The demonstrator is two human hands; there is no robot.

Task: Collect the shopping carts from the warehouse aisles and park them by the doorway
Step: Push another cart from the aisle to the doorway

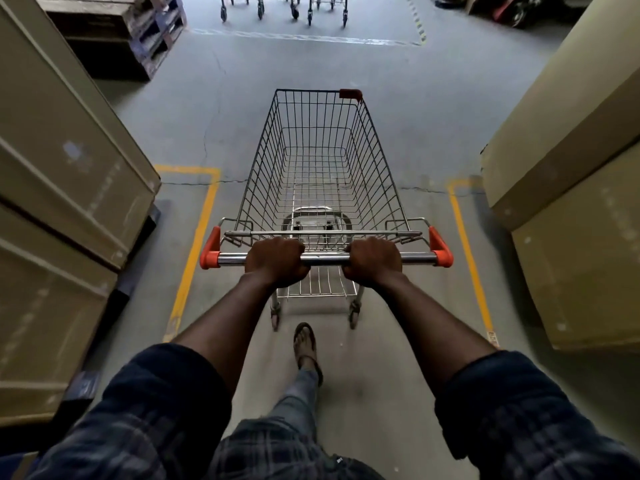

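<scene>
a: where's the cart?
b: mid-aisle between boxes; left hand and right hand both wrap its handle bar.
a: heavy?
b: empty wire (probably rolls light, stiff).

Shopping cart in mid-aisle, between left cartons and right cartons; left hand and right hand grip its handle bar side by side, one foot behind the rear wheels. Pallets beyond the left cartons; parked carts far ahead, past a floor line
</scene>
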